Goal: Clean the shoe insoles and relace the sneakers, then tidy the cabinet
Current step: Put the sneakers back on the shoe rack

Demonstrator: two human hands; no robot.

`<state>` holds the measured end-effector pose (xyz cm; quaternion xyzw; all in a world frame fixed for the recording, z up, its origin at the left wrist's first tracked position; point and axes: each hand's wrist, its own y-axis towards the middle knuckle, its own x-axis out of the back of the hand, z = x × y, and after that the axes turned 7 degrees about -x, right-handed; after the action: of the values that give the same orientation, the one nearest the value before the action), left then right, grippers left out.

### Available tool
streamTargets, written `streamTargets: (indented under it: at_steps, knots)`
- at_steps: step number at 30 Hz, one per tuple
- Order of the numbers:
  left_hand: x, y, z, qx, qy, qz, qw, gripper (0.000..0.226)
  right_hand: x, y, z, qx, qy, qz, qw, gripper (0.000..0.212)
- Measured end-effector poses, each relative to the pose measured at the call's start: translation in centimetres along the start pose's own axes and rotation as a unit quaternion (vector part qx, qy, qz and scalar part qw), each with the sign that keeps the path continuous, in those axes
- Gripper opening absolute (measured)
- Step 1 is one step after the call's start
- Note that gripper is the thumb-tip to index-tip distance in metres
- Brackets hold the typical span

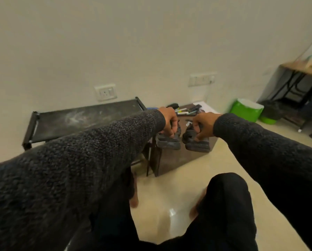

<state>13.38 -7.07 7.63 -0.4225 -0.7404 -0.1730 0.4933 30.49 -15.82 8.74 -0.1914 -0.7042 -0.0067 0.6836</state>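
Two dark grey sneakers are held up in front of me, one in each hand. My left hand point(169, 120) grips the left sneaker point(168, 140) from above, fingers curled round its top. My right hand point(204, 125) grips the right sneaker point(197, 144) the same way. The shoes hang side by side, a small gap apart, over the front of a low brown cabinet point(171, 160). Their laces and insoles are hidden. Both arms wear dark knitted sleeves.
A black shoe rack point(82, 118) with a dusty top shelf stands at the left against the wall. Pens and small items point(186, 110) lie on the cabinet top. A green bin point(245, 110) and a wooden desk point(300, 69) are at the right. My legs are over the pale floor point(169, 196).
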Motion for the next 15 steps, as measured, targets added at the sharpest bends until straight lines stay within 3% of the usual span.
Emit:
streamTargets:
  at_steps: [7,15]
  knots:
    - [7.5,-5.5,1.1,0.03,0.023,-0.11,0.993,0.016,7.8,-0.1,3.2,0.053,0.016,-0.084,0.995,0.028]
    - [7.9,-6.9,7.8,0.104,0.069,-0.198,0.972,0.011,8.3,6.4,7.0,0.166,0.03,-0.129,0.977,0.026]
